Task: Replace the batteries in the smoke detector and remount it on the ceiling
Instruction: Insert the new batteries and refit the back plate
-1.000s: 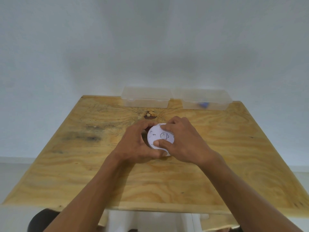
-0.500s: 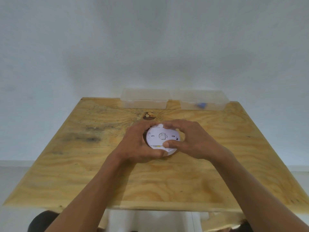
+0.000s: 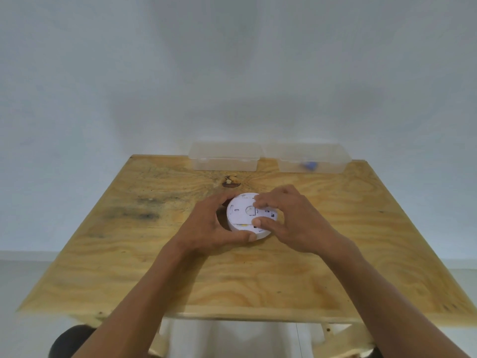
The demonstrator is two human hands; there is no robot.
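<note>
While gripped by left hand [image 3: 206, 226] on surface [image 3: 129, 267]: smoke detector [image 3: 242, 213], back up; right hand [image 3: 286, 220] pinched its backplate. Judged early: batteries unreplaced, remounting pending.

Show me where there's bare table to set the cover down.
Bare wood lies left of the left hand, right of the right hand, and along the near table edge. The far edge is crowded by two clear boxes; both hands crowd the smoke detector.
</note>
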